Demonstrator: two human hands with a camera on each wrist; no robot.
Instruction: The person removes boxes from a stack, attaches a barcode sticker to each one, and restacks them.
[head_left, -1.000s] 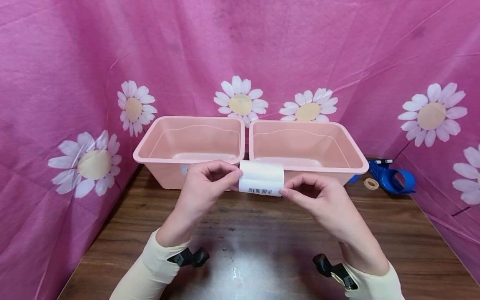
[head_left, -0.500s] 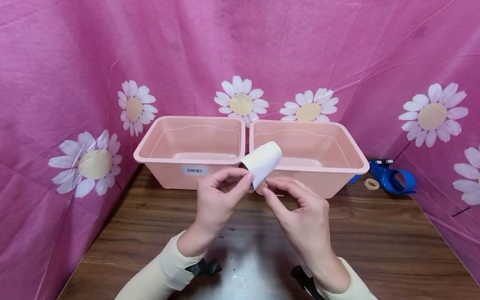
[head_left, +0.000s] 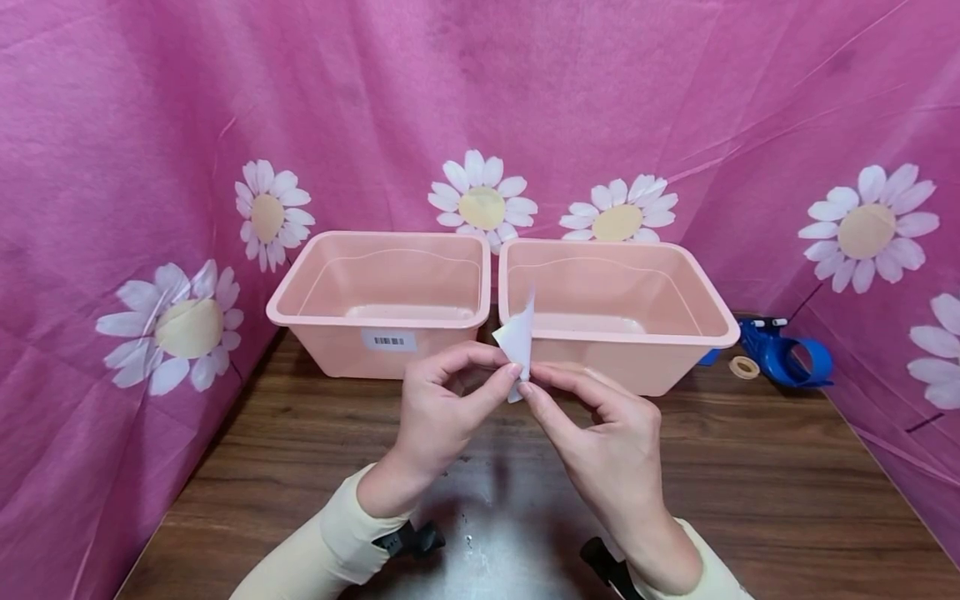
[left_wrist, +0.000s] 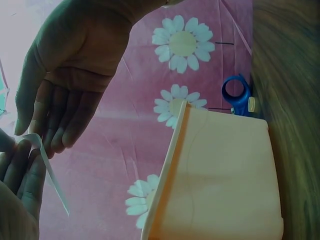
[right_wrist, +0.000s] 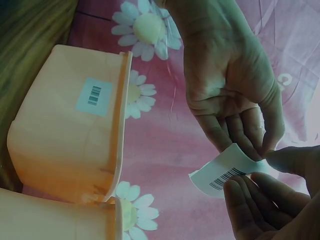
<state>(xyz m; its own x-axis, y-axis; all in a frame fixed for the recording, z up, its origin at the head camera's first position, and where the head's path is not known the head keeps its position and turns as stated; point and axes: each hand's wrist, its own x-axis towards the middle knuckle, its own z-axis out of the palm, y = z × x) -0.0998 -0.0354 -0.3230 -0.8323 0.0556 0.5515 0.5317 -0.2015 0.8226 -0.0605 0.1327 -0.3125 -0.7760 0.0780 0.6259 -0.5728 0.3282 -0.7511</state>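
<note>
A white barcode label is held up between both hands, curled and seen nearly edge-on in the head view. My left hand pinches its lower part between thumb and index finger. My right hand has its thumb and index fingertip together at the label's lower right edge, right beside the left fingertips. Behind the hands stand two pink plastic bins, the left bin and the right bin. A barcode label is stuck flat on the left bin's front wall. The right bin's front is partly hidden by the hands.
On the right of the wooden table lie a blue tape dispenser and a small tan tape ring. A pink flowered curtain surrounds the table at the back and sides. The two bins stand side by side near it.
The label has turned from face-on, barcode showing, to nearly edge-on. Both hands have come closer together at its lower edge, uncovering the left bin's label.
</note>
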